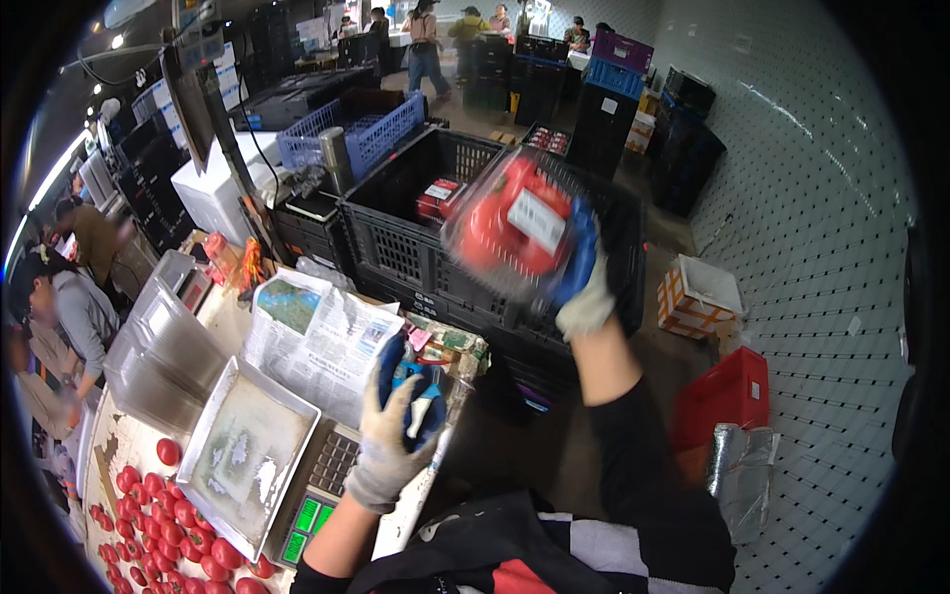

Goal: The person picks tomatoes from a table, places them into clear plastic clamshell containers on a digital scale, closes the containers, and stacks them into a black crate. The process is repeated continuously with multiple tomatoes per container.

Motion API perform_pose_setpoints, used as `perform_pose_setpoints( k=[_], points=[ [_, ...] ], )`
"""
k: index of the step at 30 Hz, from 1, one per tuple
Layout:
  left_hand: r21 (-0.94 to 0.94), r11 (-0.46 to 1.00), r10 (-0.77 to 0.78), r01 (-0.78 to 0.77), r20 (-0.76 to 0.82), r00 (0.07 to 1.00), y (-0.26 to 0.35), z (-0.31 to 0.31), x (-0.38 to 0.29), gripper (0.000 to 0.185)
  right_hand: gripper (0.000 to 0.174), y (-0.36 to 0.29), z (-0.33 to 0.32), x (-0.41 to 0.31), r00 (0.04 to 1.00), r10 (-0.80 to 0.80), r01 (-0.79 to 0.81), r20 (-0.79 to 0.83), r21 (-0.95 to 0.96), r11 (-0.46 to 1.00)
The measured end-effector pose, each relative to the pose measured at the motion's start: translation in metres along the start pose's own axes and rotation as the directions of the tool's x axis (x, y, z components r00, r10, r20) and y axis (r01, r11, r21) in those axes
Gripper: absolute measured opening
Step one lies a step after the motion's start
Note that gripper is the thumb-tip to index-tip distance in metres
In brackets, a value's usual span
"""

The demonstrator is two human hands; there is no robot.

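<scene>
In my gloved right hand (582, 271) is a clear plastic clamshell of tomatoes (505, 223), with a white printed label on top. I hold it over the black plastic crate (393, 241), where a red labelled pack (439, 199) lies inside. My left hand (401, 427), in a white and blue glove, is raised with its fingers apart above the bench edge. Beside it are the keypad and lit green display of a weighing scale (308, 520). The scale's metal tray (249, 453) holds no produce. Newspaper sheets (323, 341) lie behind the left hand.
Loose tomatoes (167, 531) cover the bench's near left, beside stacked clear plastic containers (167, 341). A blue basket (378, 134) stands behind the black crate. On the floor at right are a foam box (698, 297) and a red crate (727, 393). People work at left and far back.
</scene>
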State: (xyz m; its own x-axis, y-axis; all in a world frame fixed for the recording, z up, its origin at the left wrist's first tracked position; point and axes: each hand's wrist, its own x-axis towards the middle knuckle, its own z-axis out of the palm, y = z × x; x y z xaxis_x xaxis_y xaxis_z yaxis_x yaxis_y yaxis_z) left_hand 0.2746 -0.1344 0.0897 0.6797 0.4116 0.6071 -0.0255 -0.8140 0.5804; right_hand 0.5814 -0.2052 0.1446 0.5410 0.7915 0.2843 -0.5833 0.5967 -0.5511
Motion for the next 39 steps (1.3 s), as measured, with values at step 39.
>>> perform_pose_setpoints(
  k=[39],
  points=[
    [0.240,0.399,-0.634,0.885,-0.625,0.456,0.021,-0.073,-0.284,0.038,0.045,0.056,0.022,0.176,0.885,0.154,0.414,0.439,-0.894,0.172]
  ],
)
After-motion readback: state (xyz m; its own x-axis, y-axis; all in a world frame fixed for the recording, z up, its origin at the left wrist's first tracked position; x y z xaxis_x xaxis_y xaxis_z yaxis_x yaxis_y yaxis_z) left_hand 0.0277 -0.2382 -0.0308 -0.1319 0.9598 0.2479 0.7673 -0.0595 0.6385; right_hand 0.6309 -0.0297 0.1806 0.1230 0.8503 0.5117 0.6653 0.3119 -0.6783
